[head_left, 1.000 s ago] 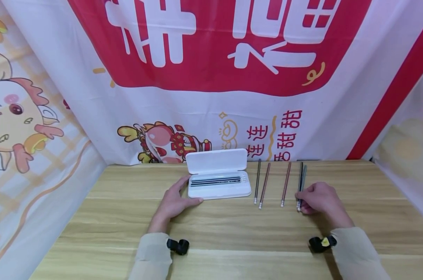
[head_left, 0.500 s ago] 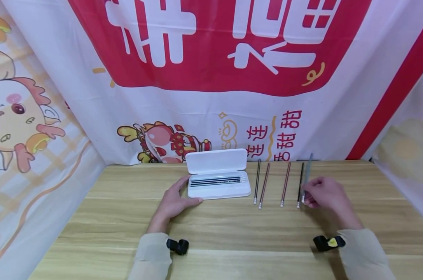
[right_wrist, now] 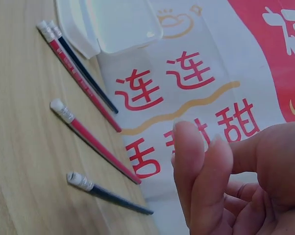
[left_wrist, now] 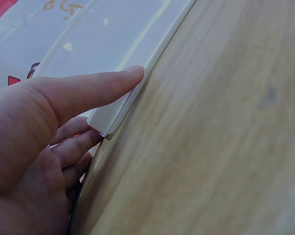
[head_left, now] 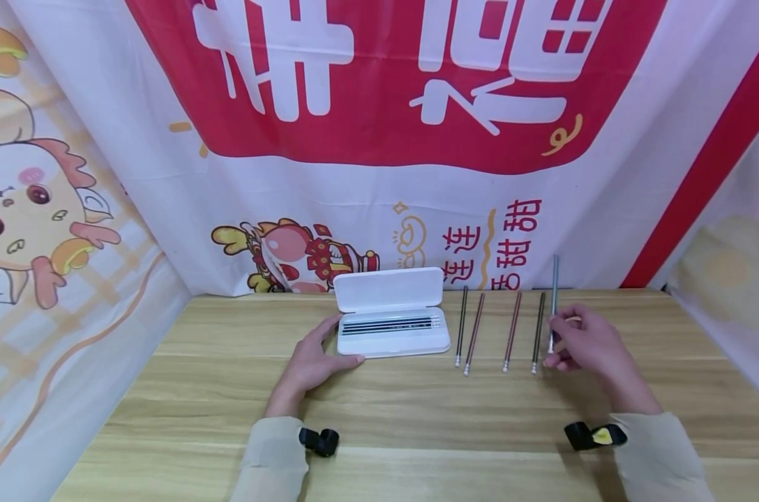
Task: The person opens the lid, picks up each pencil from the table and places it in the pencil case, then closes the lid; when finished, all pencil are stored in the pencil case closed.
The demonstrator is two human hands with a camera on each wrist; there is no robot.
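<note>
Head view shows the change plainly: the grey pencil (head_left: 554, 293) that lay flat beside the others a second ago is now off the table, tipped nearly upright, its lower end pinched in the fingers of the right hand (head_left: 583, 345). The hand has risen and drawn back a little from the row. I judge this to be the lift of one pencil out of the row, with the carry toward the pencil case (head_left: 392, 328) not yet begun.

Four pencils remain on the wooden table (head_left: 417, 418): a dark one (head_left: 462, 324), two red ones (head_left: 475, 332) (head_left: 513, 329), and a dark one (head_left: 538, 331) just beside the lifted pencil. All are thin, straight sticks with metal ferrules and pale erasers at the near end, as the right wrist view shows (right_wrist: 64, 111).

The left hand (head_left: 313, 359) rests flat against the left end of the case, fingers straight and relaxed, thumb along the front edge; the left wrist view shows the thumb tip touching the smooth white plastic rim (left_wrist: 133, 93).

The case is a shallow, rounded rectangle of glossy white plastic, lid standing open at the back, several dark pencils already lying lengthwise inside. The table has a pale, matte wood grain. Behind hangs a soft printed cloth banner (head_left: 379, 104) in red and white.
</note>
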